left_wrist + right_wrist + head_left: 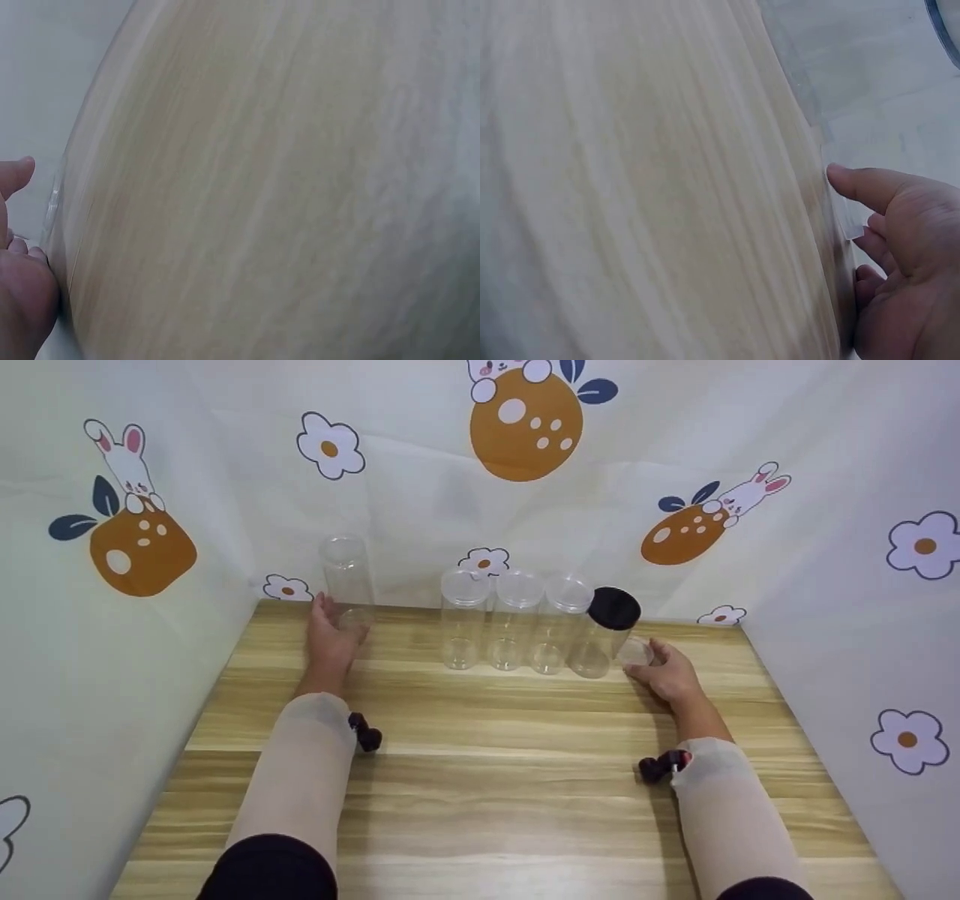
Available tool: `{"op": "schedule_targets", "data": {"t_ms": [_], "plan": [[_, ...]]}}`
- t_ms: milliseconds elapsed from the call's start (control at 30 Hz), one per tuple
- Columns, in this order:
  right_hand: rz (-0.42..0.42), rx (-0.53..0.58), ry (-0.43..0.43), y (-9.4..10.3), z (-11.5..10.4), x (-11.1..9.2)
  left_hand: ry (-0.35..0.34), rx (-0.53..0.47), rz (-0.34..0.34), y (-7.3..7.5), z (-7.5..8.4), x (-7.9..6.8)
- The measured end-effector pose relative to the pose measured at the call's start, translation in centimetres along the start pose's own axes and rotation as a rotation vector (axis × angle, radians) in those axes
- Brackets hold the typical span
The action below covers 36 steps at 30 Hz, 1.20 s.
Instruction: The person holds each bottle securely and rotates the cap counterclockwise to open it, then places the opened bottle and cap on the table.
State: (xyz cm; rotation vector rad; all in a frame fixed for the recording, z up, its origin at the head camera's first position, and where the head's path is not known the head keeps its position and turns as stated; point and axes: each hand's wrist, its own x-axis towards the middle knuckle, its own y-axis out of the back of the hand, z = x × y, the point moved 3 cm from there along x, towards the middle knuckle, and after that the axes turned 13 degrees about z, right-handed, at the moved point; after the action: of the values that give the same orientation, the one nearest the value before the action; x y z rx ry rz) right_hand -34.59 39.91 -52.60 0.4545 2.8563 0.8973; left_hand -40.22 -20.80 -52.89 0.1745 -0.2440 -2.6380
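Observation:
At the far left of the head view, my left hand (pixel 332 639) grips the base of a tall clear plastic jar (pixel 349 577). That jar stands without a lid close to the back wall. Only part of the same hand (pixel 26 292) enters the left wrist view. On the right, my right hand (pixel 670 671) pinches a small clear lid (pixel 636 652) low over the table, beside a black-lidded clear jar (pixel 591 656). In the right wrist view the thumb and curled fingers of that hand (pixel 915 255) are at the clear lid's edge (pixel 850 225).
Three more clear jars with clear lids, a left one (pixel 463 622), a middle one (pixel 513 622) and a right one (pixel 559 622), stand in a row with the black-lidded jar. The wood-grain table (pixel 495 780) meets a printed cloth wall (pixel 405 510) behind and at both sides.

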Motion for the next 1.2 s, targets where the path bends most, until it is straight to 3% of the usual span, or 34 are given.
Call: {"op": "schedule_targets", "data": {"t_ms": [133, 333, 467, 767, 933, 1200], "plan": [[0.029, 0.057, -0.004, 0.4, -0.4, -0.4, 0.017, 0.013, 0.029, 0.5, -0.1, -0.7], [0.152, 0.146, -0.017, 1.4, -1.6, -1.7, 0.007, -0.024, 0.084, 0.8, 0.0, -2.2], [0.185, 0.210, 0.003, 1.5, -2.7, -2.7, 0.070, -0.056, 0.081, 0.8, 0.3, -3.9], [0.280, 0.406, 0.132, 1.1, -5.6, -5.2, 0.052, -0.010, 0.135, -0.7, 0.3, -7.6], [0.307, 0.533, 0.228, 0.7, -7.8, -6.5, 0.022, 0.016, 0.077, -2.1, 0.1, -9.4], [0.287, 0.666, 0.330, 0.0, -11.3, -8.3, -0.038, -0.006, -0.127, -4.5, 0.3, -10.8]]}}
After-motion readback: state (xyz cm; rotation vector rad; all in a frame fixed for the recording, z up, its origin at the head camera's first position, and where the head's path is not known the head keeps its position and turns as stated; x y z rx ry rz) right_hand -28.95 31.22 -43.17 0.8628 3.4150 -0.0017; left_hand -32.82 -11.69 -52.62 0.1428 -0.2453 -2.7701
